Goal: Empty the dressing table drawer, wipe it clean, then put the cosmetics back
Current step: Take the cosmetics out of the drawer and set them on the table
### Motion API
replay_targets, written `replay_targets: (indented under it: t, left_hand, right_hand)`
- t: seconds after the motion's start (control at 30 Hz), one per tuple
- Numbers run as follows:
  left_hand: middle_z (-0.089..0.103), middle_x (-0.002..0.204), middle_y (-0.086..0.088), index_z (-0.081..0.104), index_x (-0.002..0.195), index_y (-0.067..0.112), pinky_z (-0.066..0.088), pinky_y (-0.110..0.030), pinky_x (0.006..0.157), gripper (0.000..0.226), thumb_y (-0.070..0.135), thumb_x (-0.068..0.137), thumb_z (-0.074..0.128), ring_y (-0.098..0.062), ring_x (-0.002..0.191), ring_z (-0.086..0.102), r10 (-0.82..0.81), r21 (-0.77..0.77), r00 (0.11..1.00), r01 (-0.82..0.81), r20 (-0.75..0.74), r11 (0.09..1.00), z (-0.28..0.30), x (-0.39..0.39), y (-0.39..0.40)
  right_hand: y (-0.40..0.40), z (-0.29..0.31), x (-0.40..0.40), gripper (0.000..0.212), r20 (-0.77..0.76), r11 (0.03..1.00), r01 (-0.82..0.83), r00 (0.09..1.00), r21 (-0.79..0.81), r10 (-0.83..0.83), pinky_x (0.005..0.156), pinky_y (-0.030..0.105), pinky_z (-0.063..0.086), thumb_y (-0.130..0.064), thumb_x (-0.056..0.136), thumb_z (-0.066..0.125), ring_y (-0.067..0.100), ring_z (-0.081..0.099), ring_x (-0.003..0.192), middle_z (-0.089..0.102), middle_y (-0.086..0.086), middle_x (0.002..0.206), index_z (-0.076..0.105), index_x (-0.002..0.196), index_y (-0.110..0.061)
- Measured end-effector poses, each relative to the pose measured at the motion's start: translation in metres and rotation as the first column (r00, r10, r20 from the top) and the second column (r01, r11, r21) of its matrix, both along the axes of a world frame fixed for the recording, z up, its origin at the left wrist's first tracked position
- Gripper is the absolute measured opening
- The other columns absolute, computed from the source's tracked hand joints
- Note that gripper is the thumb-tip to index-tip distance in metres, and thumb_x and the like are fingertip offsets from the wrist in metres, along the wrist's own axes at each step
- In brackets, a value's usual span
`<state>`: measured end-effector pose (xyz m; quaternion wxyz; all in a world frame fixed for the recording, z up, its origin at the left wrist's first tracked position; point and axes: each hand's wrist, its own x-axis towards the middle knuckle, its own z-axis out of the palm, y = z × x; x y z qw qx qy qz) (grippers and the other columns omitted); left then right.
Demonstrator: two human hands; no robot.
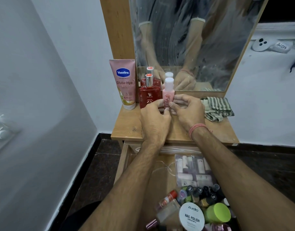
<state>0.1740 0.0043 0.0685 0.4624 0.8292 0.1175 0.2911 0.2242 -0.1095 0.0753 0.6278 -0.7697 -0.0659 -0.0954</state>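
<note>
Both hands at the bench (126, 130) | my left hand (154, 119) and right hand (187, 110) share a grip on the small pink bottle (168, 94), upright beside the red bottle (149, 95) | drawer (125, 157) open below, cosmetics inside

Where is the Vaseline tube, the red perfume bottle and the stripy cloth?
Vaseline tube (125, 80): head view, on its pink front.
Red perfume bottle (147, 95): head view, on its glass body.
Stripy cloth (217, 108): head view, on its folded middle.
</note>
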Motion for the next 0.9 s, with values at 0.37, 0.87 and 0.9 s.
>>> replay_targets:
  t: [0.37,0.87,0.9]
  left_hand:
    - [0.083,0.108,0.016,0.085,0.122,0.028,0.064,-0.023,0.094,0.028,0.024,0.094,0.085,0.006,0.096,0.075,0.055,0.014,0.998,-0.055,0.001,0.998,0.002,0.001,0.0]
    - [0.08,0.085,0.025,0.086,0.093,0.03,0.061,-0.019,0.079,0.01,0.021,0.09,0.089,0.008,0.078,0.074,-0.451,0.147,0.751,0.577,-0.482,0.803,-0.009,-0.159,0.043]
    - [0.079,0.084,0.026,0.086,0.093,0.031,0.06,-0.018,0.08,0.009,0.025,0.089,0.092,0.011,0.078,0.072,-0.423,0.17,0.706,0.603,-0.567,0.779,-0.015,-0.168,0.046]
  right_hand:
    - [-0.002,-0.001,0.001,0.029,-0.059,0.998,0.05,0.997,0.032,-0.048,0.074,0.037,0.069,-0.006,0.084,0.091,0.014,0.081,0.078,0.082,0.001,0.095,0.079,0.11,-0.009]
    - [-0.084,0.05,-0.145,0.012,-0.352,0.623,-0.638,0.77,-0.453,0.533,0.059,0.006,0.047,-0.023,0.088,0.089,-0.007,0.066,0.062,0.079,-0.016,0.077,0.084,0.098,-0.019]
    - [-0.08,0.049,-0.157,0.009,-0.347,0.553,-0.638,0.763,-0.536,0.545,0.057,0.005,0.044,-0.025,0.088,0.089,-0.009,0.064,0.059,0.075,-0.022,0.071,0.084,0.096,-0.022]
